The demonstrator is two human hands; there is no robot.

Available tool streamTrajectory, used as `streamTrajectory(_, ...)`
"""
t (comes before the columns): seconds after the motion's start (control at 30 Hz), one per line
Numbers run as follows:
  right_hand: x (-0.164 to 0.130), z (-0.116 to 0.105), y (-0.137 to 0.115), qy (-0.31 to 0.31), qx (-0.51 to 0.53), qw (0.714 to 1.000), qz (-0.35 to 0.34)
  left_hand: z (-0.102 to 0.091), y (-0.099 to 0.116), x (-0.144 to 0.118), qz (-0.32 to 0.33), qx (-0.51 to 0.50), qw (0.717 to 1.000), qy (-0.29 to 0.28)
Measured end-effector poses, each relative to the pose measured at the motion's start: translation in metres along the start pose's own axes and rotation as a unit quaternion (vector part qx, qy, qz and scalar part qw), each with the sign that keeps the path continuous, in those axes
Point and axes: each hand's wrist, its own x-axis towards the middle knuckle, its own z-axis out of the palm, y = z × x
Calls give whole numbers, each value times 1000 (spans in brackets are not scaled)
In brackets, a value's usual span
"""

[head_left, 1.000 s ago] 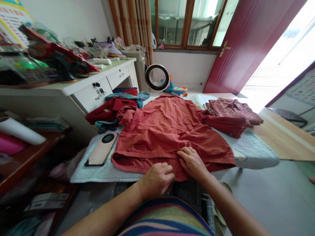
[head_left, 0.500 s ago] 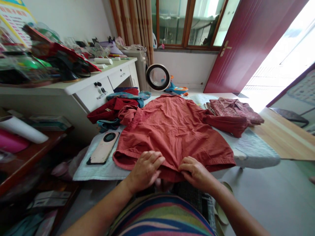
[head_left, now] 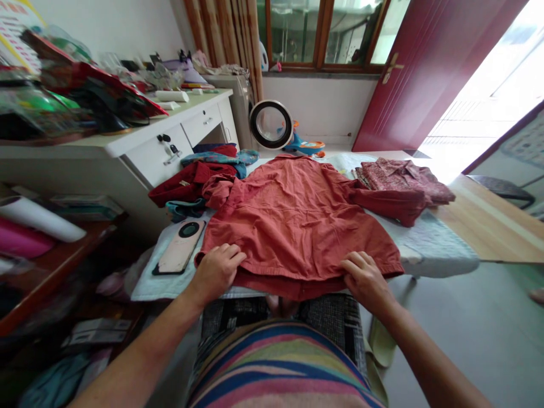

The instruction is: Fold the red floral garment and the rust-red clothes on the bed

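A rust-red jacket (head_left: 293, 215) lies spread out on the padded light-blue cloth (head_left: 442, 243), its collar at the far end and its hem toward me. My left hand (head_left: 220, 269) is closed on the left part of the hem, fingers on top and thumb hidden. Toward the hem's right part, my right hand (head_left: 364, 275) grips the edge in the same way. Between them the upper layer of the hem runs fairly straight, with the darker inner layer showing below it. The right sleeve reaches out sideways; the left one is bunched.
A phone (head_left: 181, 246) lies left of the jacket. Behind it are crumpled red and blue clothes (head_left: 199, 178). A folded patterned shirt (head_left: 403, 181) sits at the right. A cluttered white desk (head_left: 153, 161) stands at the left, a wooden board (head_left: 493, 221) at the right.
Both hands have moved apart along the hem, the left one leftward and the right one rightward. The hem's bunched middle is now stretched straighter.
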Motion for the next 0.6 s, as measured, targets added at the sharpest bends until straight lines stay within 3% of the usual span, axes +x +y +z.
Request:
streamTrajectory(0.1, -12, -2, -7, 42, 26, 999, -14, -5, -4, -18, 6, 1, 998, 65)
streamTrajectory(0.17, -22, 1, -9, 38, 37, 998, -26, -6, -5, -34, 16, 0, 996, 85)
streamTrajectory(0.33, -40, 8, -2, -1, 15, 1000, -22, 0, -3, -59, 52, -2, 997, 55)
streamTrajectory(0.5, -38, -7, 16, 20, -71, 997, 24, -3, -18, -59, -29, 21, 998, 47)
streamTrajectory(0.6, -38, -18, 27, 23, -114, 992, 49, -9, -29, -56, -60, -3, 998, 14)
